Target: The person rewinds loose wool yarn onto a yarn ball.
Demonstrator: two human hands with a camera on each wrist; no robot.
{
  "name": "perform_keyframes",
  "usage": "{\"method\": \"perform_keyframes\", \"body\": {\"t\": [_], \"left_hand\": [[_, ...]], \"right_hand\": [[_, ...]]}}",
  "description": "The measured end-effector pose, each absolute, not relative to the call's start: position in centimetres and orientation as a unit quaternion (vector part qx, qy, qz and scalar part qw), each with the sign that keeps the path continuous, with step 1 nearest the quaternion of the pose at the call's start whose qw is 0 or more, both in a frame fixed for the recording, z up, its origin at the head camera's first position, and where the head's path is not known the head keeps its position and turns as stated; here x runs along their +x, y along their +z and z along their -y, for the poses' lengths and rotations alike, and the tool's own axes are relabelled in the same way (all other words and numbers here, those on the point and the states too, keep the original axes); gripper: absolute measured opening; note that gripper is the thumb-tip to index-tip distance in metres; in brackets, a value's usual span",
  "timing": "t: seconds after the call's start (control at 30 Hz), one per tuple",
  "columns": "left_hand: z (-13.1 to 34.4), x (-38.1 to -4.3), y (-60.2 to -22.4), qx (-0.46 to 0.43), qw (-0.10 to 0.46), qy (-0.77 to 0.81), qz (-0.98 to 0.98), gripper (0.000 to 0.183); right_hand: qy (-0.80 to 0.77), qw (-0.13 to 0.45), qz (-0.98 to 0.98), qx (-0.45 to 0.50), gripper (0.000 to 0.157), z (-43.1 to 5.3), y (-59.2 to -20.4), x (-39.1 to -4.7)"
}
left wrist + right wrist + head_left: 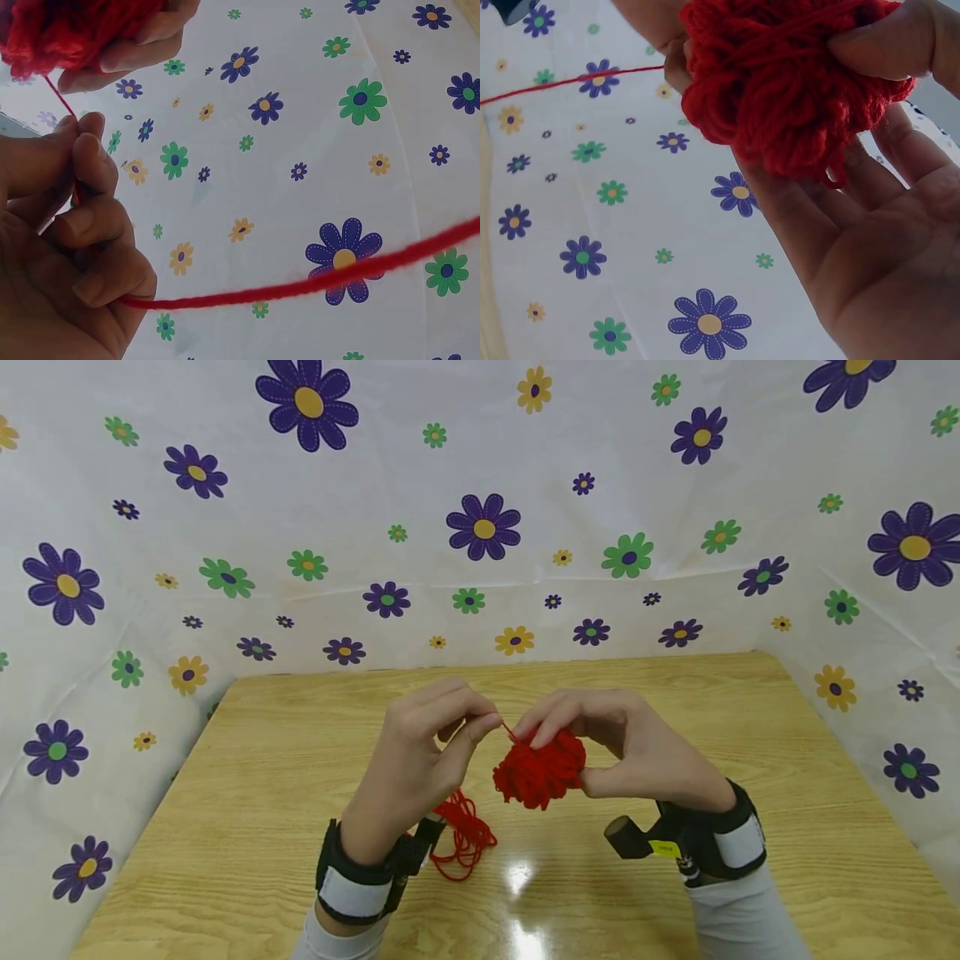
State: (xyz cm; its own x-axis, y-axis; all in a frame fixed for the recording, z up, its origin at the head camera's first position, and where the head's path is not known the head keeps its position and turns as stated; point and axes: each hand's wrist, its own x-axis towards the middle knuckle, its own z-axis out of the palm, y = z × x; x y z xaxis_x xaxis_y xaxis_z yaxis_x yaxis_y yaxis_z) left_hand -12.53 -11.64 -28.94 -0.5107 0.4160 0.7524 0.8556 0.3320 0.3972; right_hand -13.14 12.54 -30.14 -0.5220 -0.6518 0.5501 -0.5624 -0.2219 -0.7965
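Observation:
A fluffy bundle of red yarn (540,770), made of many loops, is held up above the table by my right hand (637,747). In the right wrist view the thumb presses on the yarn bundle (780,82) while the fingers support it from the other side. My left hand (431,752), just to the left of it, pinches a red strand (61,97) between thumb and forefinger. That strand runs taut from the bundle, passes through the curled left fingers and trails out (300,289) beyond the palm.
A loose tangle of red yarn (468,835) lies on the wooden table (300,743) beneath the left wrist. A flower-printed white cloth (420,560) stands behind the table and along both sides. Each wrist wears a black strap with a camera.

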Motion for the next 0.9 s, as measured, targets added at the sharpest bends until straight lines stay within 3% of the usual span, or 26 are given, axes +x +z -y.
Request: {"method": "perform_keyframes", "body": {"t": [0.5, 0.73, 0.9], "left_hand": [[11.25, -12.55, -29.11, -0.420, 0.254, -0.403, 0.772, 0.007], [11.01, -12.57, -29.40, -0.412, 0.239, -0.385, 0.791, 0.004], [10.85, -12.50, -29.55, -0.411, 0.238, -0.371, 0.798, 0.013]], "right_hand": [[-0.649, 0.065, -0.568, -0.502, 0.061, -12.85, -30.00, -13.35], [-0.670, 0.062, -0.548, -0.498, 0.052, -12.86, -30.04, -13.40], [-0.688, 0.062, -0.565, -0.452, 0.045, -12.96, -30.04, -13.01]]}}
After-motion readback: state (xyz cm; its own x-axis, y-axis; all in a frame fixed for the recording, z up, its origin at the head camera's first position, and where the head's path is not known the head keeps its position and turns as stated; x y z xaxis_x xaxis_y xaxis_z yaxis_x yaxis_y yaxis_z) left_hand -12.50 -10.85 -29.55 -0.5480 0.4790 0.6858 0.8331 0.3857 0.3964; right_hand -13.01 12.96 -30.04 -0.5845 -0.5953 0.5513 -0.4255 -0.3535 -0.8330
